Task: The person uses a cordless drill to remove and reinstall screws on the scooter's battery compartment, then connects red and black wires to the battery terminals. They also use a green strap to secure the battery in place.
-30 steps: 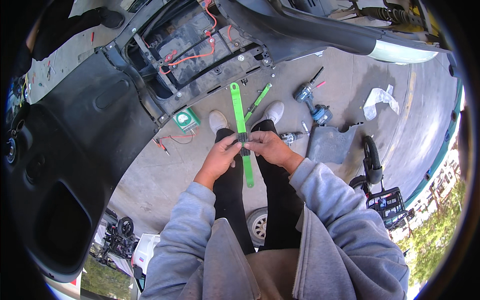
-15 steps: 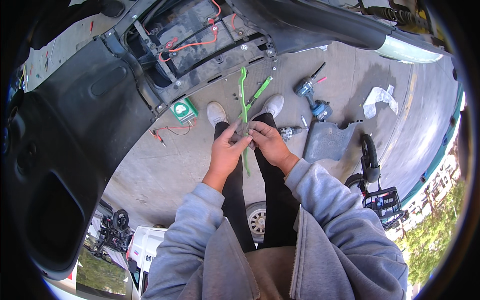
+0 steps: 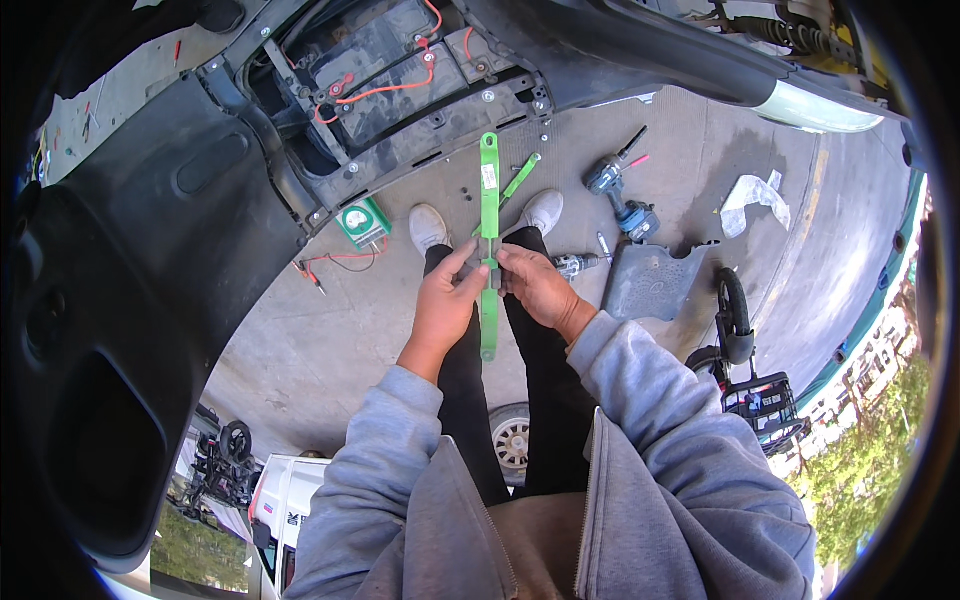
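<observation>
Between my two hands, upright in the picture, is a long bright green strap-like bracket (image 3: 489,200) with a hole at each end and a pale label. Its broad face shows, and its narrow middle lies under my fingers. My left hand (image 3: 447,300) pinches it from the left with thumb and fingers. From the right, my right hand (image 3: 540,290) grips the same middle part; some fingertips are hidden behind it. Just beyond, a second, shorter green strip (image 3: 520,178) appears near my right shoe, its lower end partly hidden.
Ahead is an open vehicle compartment with batteries (image 3: 380,75) and red cables. On the floor lie a green-and-white meter (image 3: 364,222) with leads, a blue cordless power tool (image 3: 622,195), another power tool (image 3: 575,265), a grey plate (image 3: 655,282) and a white curved piece (image 3: 755,203).
The green bracket has turned about its length, from edge-on and slanted to broad face showing, and now stands straighter. Both hands keep hold of it, almost in place.
</observation>
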The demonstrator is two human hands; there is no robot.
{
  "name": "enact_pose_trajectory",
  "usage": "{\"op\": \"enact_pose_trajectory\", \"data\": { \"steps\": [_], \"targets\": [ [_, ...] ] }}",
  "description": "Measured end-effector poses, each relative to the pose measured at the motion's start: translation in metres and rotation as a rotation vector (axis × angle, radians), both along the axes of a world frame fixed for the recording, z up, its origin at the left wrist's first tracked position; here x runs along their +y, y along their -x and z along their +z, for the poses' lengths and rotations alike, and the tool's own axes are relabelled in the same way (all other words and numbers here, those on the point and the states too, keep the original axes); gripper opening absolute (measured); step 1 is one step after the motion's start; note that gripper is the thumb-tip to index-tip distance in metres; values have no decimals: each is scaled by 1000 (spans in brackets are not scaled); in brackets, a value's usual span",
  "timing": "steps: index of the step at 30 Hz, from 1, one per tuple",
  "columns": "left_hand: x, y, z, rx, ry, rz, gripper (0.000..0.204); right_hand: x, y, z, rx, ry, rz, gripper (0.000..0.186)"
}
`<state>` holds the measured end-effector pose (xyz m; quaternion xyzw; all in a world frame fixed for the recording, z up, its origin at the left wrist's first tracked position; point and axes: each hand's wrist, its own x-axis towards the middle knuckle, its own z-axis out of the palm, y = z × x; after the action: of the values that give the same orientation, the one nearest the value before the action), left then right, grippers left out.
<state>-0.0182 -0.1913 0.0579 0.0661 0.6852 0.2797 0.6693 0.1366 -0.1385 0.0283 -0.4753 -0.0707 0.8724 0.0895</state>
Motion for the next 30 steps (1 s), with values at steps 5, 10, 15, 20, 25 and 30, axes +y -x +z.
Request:
{"op": "enact_pose_trajectory", "data": {
  "steps": [5, 10, 15, 20, 25, 30],
  "targets": [
    [2, 5, 1, -41, 9, 38, 42, 4, 0, -3, -3, -48, 54, 28],
    [7, 9, -1, -28, 16, 25, 41, 5, -1, -5, -5, -71, 86, 30],
    [12, 11, -1, -110, -17, 7, 40, 8, -2, -4, -28, -140, 165, 32],
    [17, 18, -2, -155, 14, 39, 35, 11, -5, 4, -153, -271, 267, 36],
    [26, 43, -10, -148, 45, 212, 33, 62, -52, 36, -606, -489, 182, 29],
    [31, 58, -25, -146, 47, 248, 30, 139, -109, 98, -909, -1131, -107, 22]
  ]
}}
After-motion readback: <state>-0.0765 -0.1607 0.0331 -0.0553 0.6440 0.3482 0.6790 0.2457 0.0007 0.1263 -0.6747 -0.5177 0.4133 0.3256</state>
